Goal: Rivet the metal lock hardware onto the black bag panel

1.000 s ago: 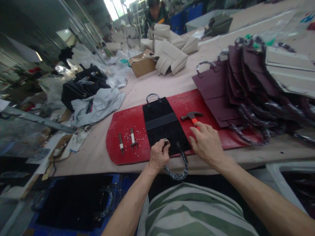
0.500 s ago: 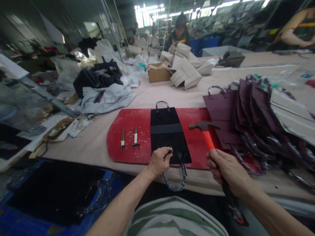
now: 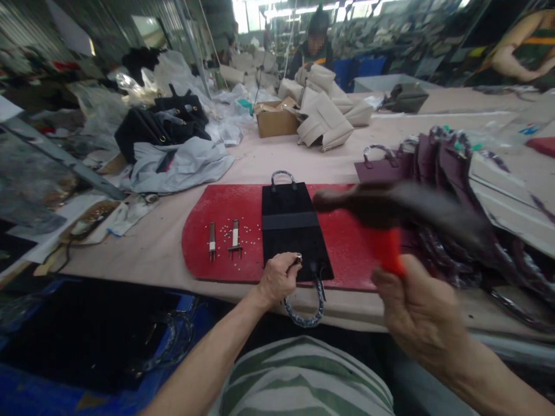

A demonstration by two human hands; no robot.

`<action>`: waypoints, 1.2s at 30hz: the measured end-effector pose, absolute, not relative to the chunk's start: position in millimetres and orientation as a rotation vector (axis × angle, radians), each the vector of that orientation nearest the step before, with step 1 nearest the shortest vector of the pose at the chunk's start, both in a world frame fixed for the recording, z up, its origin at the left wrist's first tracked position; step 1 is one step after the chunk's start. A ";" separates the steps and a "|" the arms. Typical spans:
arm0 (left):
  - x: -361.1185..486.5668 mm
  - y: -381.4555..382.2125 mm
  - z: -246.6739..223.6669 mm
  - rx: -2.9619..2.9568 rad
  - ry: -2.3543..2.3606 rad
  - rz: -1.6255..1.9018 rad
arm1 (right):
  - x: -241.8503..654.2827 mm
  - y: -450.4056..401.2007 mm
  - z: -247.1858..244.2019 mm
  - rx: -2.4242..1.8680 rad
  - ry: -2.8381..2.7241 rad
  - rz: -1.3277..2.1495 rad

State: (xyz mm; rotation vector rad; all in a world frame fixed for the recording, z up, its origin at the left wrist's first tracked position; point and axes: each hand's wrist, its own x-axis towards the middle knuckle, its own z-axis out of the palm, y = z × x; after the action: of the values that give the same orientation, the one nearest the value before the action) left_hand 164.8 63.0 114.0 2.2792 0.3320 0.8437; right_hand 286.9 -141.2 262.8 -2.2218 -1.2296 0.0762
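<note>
A black bag panel (image 3: 289, 222) lies flat on a red board (image 3: 199, 254), with a plastic-wrapped handle (image 3: 321, 303) hanging over the table's front edge. My left hand (image 3: 280, 277) rests at the panel's near end, closed around a small metal punch (image 3: 299, 258) held upright; most of it is hidden by my fingers. My right hand (image 3: 422, 312) grips a claw hammer (image 3: 385, 248) by its red handle. The hammer is raised to the right of the panel, its head blurred by motion. Left of the panel lie two pronged metal tools (image 3: 212, 242) among scattered small pale bits.
Maroon bag panels (image 3: 437, 167) are stacked on the right. Behind the board are a cardboard box (image 3: 277, 118), beige bag pieces (image 3: 325, 121), and black bags (image 3: 160, 124) on the left. A blue crate (image 3: 191, 312) stands below the table at left. Two people work at the back.
My right hand has lifted the hammer up and closer to the camera. My left hand keeps its place on the panel with the punch. The view has shifted slightly.
</note>
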 end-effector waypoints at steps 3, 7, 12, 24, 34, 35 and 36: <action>165.1 63.0 113.8 2.312 0.379 0.829 | 290.4 -145.7 249.1 -2.328 -1.461 0.169; 164.8 63.0 116.3 2.303 0.366 0.808 | 314.4 -147.7 226.2 -2.356 -1.342 0.289; 162.1 65.4 124.7 2.190 0.346 0.709 | 347.9 -131.0 194.5 -2.471 -1.141 0.408; 158.5 63.5 121.9 2.186 0.330 0.753 | 311.3 -67.6 131.0 -2.280 -1.587 -0.095; 136.6 112.2 143.2 1.992 1.046 0.892 | 311.5 -67.4 126.5 -2.310 -1.572 -0.069; 133.5 116.4 144.8 2.058 1.101 0.890 | 311.2 -66.8 127.3 -2.314 -1.573 -0.065; 131.1 120.1 145.8 2.106 1.151 0.873 | 311.0 -66.3 128.0 -2.317 -1.574 -0.062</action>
State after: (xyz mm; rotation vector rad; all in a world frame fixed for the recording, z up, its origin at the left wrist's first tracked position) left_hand 131.1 120.1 145.8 2.1058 1.1508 0.8731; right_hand 311.0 -66.3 128.0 -2.3172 -1.5741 -0.0620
